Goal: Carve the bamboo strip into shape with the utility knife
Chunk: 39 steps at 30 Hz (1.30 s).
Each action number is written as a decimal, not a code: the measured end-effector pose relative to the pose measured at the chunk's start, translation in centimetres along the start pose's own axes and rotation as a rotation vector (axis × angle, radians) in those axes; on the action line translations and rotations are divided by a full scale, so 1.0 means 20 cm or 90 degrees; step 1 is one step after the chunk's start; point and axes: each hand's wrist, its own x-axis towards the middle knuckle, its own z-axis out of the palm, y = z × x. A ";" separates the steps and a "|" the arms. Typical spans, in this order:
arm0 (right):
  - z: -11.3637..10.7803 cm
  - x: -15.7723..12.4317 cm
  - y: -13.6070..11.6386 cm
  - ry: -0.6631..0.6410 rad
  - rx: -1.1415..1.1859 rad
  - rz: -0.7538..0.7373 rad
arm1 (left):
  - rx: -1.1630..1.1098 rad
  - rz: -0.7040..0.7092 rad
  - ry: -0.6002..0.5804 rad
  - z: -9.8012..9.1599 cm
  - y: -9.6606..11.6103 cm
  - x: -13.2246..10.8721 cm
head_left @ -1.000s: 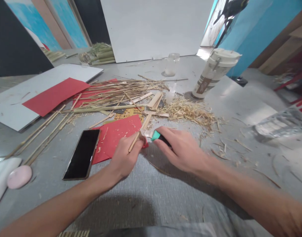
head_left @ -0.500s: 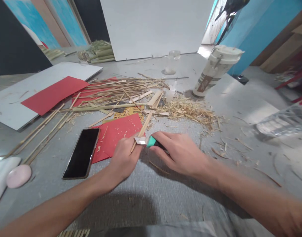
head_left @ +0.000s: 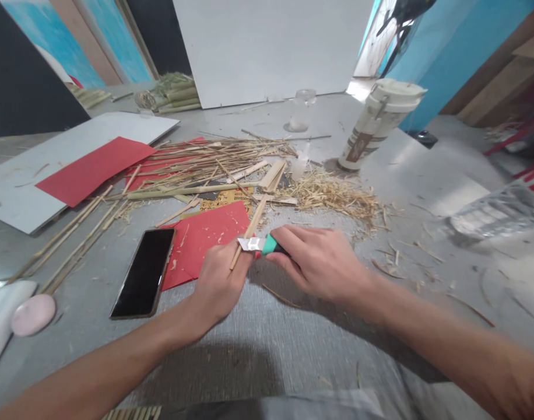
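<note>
Jutting from left hand, stick, knife across

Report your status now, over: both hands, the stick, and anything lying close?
Left hand gripping wooden stick. Right hand holding green-and-black knife, blade across stick, contact unclear. Red sheet close by left hand, phone left of sheet.

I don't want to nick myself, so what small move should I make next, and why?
I'd probably ease the knife a little away from your left hand: your right hand holds it with the blade across the thin stick, right beside the hand gripping that stick.
</note>
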 end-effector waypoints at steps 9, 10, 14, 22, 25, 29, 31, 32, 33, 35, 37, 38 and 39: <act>0.00 0.01 0.06 0.015 -0.024 0.020 | -0.045 0.020 -0.020 0.00 -0.01 0.01; 0.01 0.01 0.06 0.017 -0.030 0.022 | -0.043 0.020 -0.020 0.00 -0.01 0.01; 0.02 0.02 0.06 0.029 -0.049 0.029 | -0.043 0.009 -0.023 0.00 0.00 0.02; 0.03 0.03 0.06 0.041 -0.084 0.030 | -0.031 0.018 -0.012 -0.01 0.00 0.04; 0.02 0.03 0.07 0.049 -0.097 0.032 | -0.035 0.013 -0.016 -0.01 0.00 0.05; 0.02 0.02 0.07 0.043 -0.080 0.028 | -0.057 -0.005 -0.031 -0.01 -0.01 0.04; 0.02 0.01 0.05 0.029 -0.044 0.018 | -0.055 -0.002 -0.038 -0.01 -0.02 0.03; 0.02 0.01 0.04 0.025 -0.025 0.014 | -0.049 0.004 -0.037 -0.01 -0.02 0.02; 0.02 0.01 0.03 0.024 -0.009 0.012 | -0.042 0.011 -0.033 0.00 -0.02 0.02; 0.02 0.00 0.02 0.026 0.008 0.011 | -0.033 0.021 -0.023 0.00 -0.02 0.01; 0.02 0.00 0.01 0.026 0.011 0.009 | -0.032 0.023 -0.017 0.00 -0.01 0.01; 0.02 0.00 0.01 0.026 0.011 0.008 | -0.033 0.022 -0.016 0.00 -0.01 0.01; 0.02 0.00 0.01 0.025 0.010 0.006 | -0.034 0.022 -0.016 0.00 -0.01 0.01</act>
